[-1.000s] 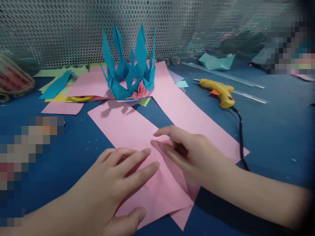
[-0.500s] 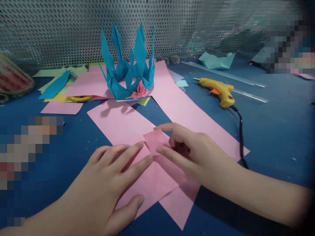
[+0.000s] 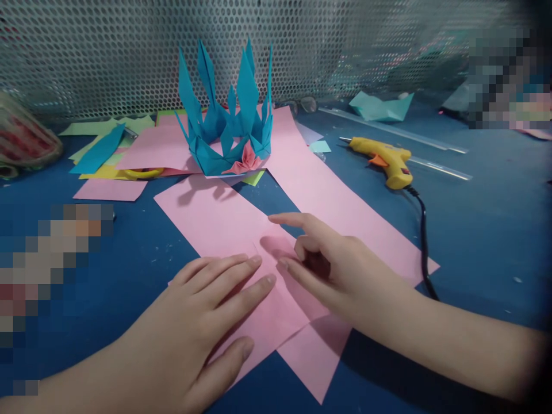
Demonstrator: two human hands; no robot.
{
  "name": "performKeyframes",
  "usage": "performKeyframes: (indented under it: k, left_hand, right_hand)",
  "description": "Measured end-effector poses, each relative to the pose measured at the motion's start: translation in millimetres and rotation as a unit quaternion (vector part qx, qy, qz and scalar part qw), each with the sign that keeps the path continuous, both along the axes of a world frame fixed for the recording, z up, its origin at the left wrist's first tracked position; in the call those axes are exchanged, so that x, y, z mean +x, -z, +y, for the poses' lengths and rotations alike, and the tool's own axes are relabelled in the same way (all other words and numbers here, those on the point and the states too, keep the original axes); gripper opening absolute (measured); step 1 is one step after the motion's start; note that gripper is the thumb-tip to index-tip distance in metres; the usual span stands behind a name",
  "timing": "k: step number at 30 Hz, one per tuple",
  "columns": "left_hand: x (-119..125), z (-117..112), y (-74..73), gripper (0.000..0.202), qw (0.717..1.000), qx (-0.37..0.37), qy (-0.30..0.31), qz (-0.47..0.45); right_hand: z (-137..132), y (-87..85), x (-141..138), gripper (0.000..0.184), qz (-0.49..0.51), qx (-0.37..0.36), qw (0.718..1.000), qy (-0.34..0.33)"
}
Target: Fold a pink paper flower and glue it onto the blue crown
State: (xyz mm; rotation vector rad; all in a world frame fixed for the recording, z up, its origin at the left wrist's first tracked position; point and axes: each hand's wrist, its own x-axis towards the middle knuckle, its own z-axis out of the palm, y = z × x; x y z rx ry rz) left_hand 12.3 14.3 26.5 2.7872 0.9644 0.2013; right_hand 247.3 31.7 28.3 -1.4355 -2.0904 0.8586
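Note:
My left hand (image 3: pixel 194 316) lies flat, fingers stretched out, pressing on a small pink paper square (image 3: pixel 276 313) on the blue table. My right hand (image 3: pixel 328 267) rests on the same square from the right, index finger extended, the other fingers curled and pushing the paper down. The square lies on top of a long pink paper strip (image 3: pixel 215 221). A second long pink strip (image 3: pixel 328 201) runs past my right hand.
A blue folded-paper crown with a pink flower (image 3: pixel 228 129) stands at the back. A yellow glue gun (image 3: pixel 383 161) with a black cord (image 3: pixel 422 241) lies right. Coloured paper sheets (image 3: pixel 107 149) and yellow-handled scissors (image 3: pixel 142 172) lie left. A perforated metal screen (image 3: pixel 129 52) bounds the back.
A corner of the pink square that stood lifted between my fingers half a second ago now lies flat. My left hand has slid slightly forward over it.

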Motion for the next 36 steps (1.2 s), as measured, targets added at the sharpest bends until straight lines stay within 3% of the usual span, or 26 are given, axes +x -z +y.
performKeyframes:
  k: [7,11,16,28,36]
  left_hand:
    - [1.8,-1.6,-0.7,0.056,1.000,0.004,-0.008,-0.008]
    - [0.3,-0.3,-0.8,0.058,1.000,0.013,0.017,0.012]
    - [0.4,-4.9,2.7,0.052,0.999,0.027,-0.020,0.002]
    - [0.9,-5.6,1.4,0.054,1.000,0.009,-0.006,0.025]
    - [2.2,-8.9,7.2,0.054,0.999,0.035,-0.003,0.012]
  right_hand:
    - [2.5,0.2,-1.8,0.038,0.005,0.017,1.000,0.000]
    - [2.8,0.4,-1.9,0.035,0.005,0.022,1.000,0.001]
    - [1.5,2.5,-0.9,0.035,0.004,0.029,1.000,0.002]
    - [0.1,0.7,0.9,0.033,-0.010,0.036,0.999,0.009]
    - [-2.0,-1.9,0.4,0.047,-0.049,0.021,0.999,0.001]
